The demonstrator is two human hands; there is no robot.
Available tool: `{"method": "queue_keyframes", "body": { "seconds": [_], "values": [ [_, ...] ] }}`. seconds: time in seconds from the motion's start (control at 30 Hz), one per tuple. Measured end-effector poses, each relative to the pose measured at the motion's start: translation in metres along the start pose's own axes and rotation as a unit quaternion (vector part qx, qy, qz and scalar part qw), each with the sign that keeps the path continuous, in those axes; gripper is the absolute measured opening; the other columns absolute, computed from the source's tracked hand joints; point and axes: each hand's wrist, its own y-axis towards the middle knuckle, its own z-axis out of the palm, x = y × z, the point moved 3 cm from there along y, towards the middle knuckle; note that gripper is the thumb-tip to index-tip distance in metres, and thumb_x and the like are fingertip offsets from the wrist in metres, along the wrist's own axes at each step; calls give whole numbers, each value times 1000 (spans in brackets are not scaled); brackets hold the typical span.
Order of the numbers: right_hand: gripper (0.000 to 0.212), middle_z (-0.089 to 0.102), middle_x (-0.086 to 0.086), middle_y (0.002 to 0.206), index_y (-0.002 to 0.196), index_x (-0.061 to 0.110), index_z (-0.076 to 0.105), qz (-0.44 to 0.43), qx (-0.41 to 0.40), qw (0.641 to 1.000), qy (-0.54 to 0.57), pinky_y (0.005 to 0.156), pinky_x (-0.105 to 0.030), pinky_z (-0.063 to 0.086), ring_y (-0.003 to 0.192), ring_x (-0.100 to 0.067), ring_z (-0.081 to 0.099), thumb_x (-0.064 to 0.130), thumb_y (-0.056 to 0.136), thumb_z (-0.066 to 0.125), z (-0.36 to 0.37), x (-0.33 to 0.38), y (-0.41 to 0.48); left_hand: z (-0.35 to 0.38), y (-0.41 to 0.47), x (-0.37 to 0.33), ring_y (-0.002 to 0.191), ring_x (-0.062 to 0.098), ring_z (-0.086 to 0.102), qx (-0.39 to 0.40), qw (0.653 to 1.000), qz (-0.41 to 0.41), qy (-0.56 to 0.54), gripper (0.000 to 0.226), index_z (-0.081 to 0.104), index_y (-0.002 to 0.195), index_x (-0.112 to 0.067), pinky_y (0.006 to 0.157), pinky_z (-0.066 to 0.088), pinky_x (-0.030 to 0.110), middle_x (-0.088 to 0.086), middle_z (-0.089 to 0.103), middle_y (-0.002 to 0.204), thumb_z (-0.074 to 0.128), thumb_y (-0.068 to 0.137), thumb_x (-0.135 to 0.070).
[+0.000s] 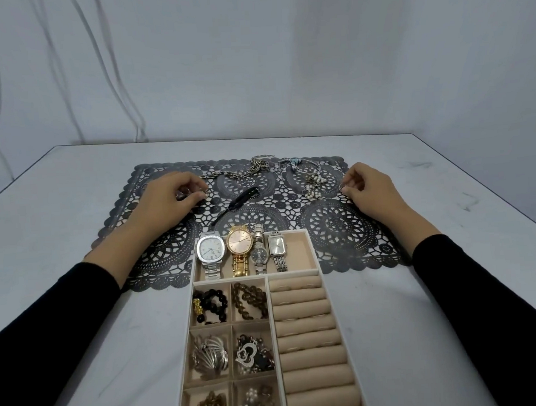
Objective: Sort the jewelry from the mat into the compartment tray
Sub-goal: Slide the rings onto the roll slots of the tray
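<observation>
Left hand (170, 198) pinches a ring (205, 194); right hand (368, 188) pinches another ring (341, 187). Nearest, tray (313, 249): 4 watches (241, 250), 6 small bins filled, ring rolls (308, 340) mostly bare. Beyond, mat (339, 230) holds chains (252, 169), bangles (302, 167), pearls (314, 186), black piece (238, 201). Roughly half sorted, I judge.

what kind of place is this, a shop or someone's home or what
Probably a staged recording or sorting setup, not a shop: a bare grey table against a plain draped backdrop, with only a lace mat and a compartment tray of watches and beads. Home or studio, I cannot tell.
</observation>
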Motion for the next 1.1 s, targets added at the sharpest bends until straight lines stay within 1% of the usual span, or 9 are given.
{"method": "queue_keyframes", "body": {
  "seconds": [0.2,0.37,0.53,0.6,0.67,0.73,0.8,1.0,1.1],
  "values": [
    [7,67,-3,84,87,11,67,-15,-53,997,57,63,0,39,75,-13,56,5,84,66,-2,-2,-6,-5,-5,-3,80,-1,58,-35,998,-32,-40,9,70,97,-28,71,41,11,-9,69,87,70,88,-25],
    [7,63,8,76,84,17,69,5,-71,991,110,67,-12,46,71,-7,55,11,84,67,-4,1,-12,-10,-12,-9,75,-1,57,-61,996,-50,-50,5,71,93,-22,67,38,-1,-12,67,83,70,89,-22],
    [9,68,-3,79,89,14,73,28,-61,973,222,60,-17,48,67,-6,59,11,81,72,-5,12,-24,-16,-21,-17,78,0,59,-69,993,-48,-84,3,70,92,-24,70,42,3,-9,69,86,69,89,-25],
    [11,70,-8,83,93,10,73,39,-56,957,284,59,-18,52,68,-6,63,8,82,72,-6,20,-33,-17,-25,-20,77,3,61,-72,990,-53,-108,2,70,91,-27,76,49,15,-10,68,85,70,89,-26],
    [13,71,-10,84,94,8,73,38,-46,939,338,70,-26,56,75,-12,67,6,81,72,-6,28,-41,-18,-30,-25,77,11,66,-71,984,-65,-149,7,71,94,-23,72,58,31,-6,69,85,71,88,-26],
    [13,70,-13,85,92,9,74,31,-36,919,393,79,-32,56,80,-20,67,4,79,74,-6,36,-51,-21,-38,-33,71,8,68,-80,976,-72,-189,11,71,97,-19,65,59,28,0,70,88,71,87,-25],
    [14,71,-14,87,89,12,75,33,-34,903,426,84,-37,55,83,-25,66,3,78,75,-7,42,-61,-24,-44,-43,73,6,66,-107,968,-77,-213,15,71,97,-16,69,57,24,3,71,90,73,85,-26],
    [16,74,-10,87,93,11,75,18,-29,897,440,78,-29,57,82,-19,68,9,78,76,-17,61,-97,-34,-62,-64,88,26,67,-131,958,-65,-247,12,73,92,-19,82,56,35,9,72,92,76,83,-26],
    [18,74,-11,89,95,9,75,11,-21,893,449,77,-25,56,83,-18,68,10,77,77,-22,65,-112,-36,-75,-77,83,21,66,-132,955,-47,-262,8,72,90,-22,80,55,34,8,71,91,76,83,-24]
  ]
}}
